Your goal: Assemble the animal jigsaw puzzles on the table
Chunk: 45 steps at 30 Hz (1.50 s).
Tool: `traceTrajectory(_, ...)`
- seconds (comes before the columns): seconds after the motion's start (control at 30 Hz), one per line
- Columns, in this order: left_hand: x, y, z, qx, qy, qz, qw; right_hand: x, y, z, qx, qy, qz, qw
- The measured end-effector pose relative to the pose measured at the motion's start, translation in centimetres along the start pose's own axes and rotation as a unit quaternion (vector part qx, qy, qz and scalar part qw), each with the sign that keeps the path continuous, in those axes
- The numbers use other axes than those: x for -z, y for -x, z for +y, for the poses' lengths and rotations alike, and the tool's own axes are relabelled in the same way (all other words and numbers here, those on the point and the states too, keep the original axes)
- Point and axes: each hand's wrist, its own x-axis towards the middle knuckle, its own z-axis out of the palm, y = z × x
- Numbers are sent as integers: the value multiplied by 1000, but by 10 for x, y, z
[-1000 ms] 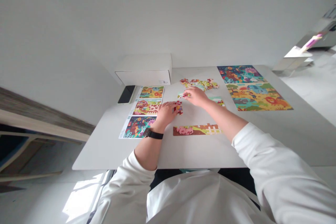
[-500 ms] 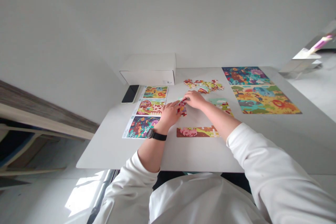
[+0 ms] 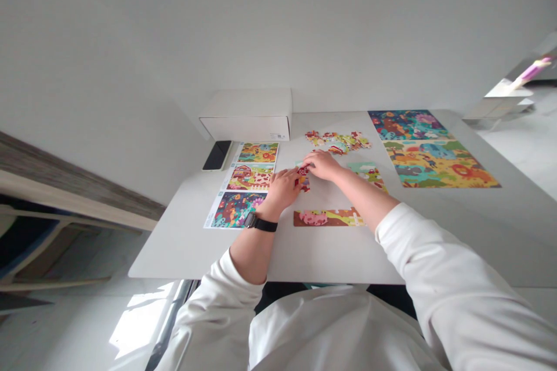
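Both hands are at a small joined section of red barn jigsaw pieces (image 3: 304, 181) on the table. My left hand (image 3: 284, 188), with a black watch on its wrist, lies over the section's left side, its fingers closed on the edge. Fingers of my right hand (image 3: 322, 164) pinch a puzzle piece at the section's top; most of that piece is hidden by the fingertips. To the right, partly behind my right forearm, is another joined section (image 3: 365, 171) with green and sky. Nearer to me lies an assembled bottom strip (image 3: 319, 218) showing a pink pig.
Loose puzzle pieces (image 3: 348, 140) are heaped behind my hands. A reference sheet (image 3: 248, 177) with three pictures lies at the left, beside a phone (image 3: 217, 155) and a white box (image 3: 246, 122). Two assembled puzzles (image 3: 439, 165) lie at the right, near a pen holder (image 3: 496, 105).
Hardly anything differs. My right fingers have shifted very slightly left and down at the barn pieces; the whole view has moved a little.
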Motion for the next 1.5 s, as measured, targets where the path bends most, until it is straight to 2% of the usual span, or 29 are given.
traceTrajectory(0.33, 0, 2, 1, -2, -3, 1, 1000, 2, 4, -2, -5, 14, -4, 1000)
traceTrajectory(0.7, 1, 4, 3, -1, -16, -12, 1000, 4, 14, -18, -26, 26, -11, 999)
traceTrajectory(0.8, -1, 5, 2, -5, -21, -7, 1000, 5, 18, -15, -22, 15, -19, 999)
traceTrajectory(0.87, -3, 5, 2, -8, -22, -5, 1000, 11, 19, -8, -26, 5, -3, 1000)
traceTrajectory(0.93, -3, 4, 1, -8, -20, -5, 1000, 19, 20, 4, -63, -3, 47, 997)
traceTrajectory(1.03, -2, 3, 2, -8, -14, -8, 1000, 34, 24, 23, -167, -9, 110, 980)
traceTrajectory(1.1, -1, 3, 3, -5, -13, -9, 1000, 40, 29, 33, -211, -8, 98, 973)
traceTrajectory(1.17, 0, 3, 5, 1, -15, -6, 1000, 43, 35, 38, -216, -1, 67, 974)
traceTrajectory(1.33, 0, 4, 7, 6, -19, 1, 1000, 37, 46, 39, -170, 24, 19, 985)
traceTrajectory(1.5, -3, 4, 4, -1, -19, 5, 1000, 31, 44, 38, -139, 37, -7, 990)
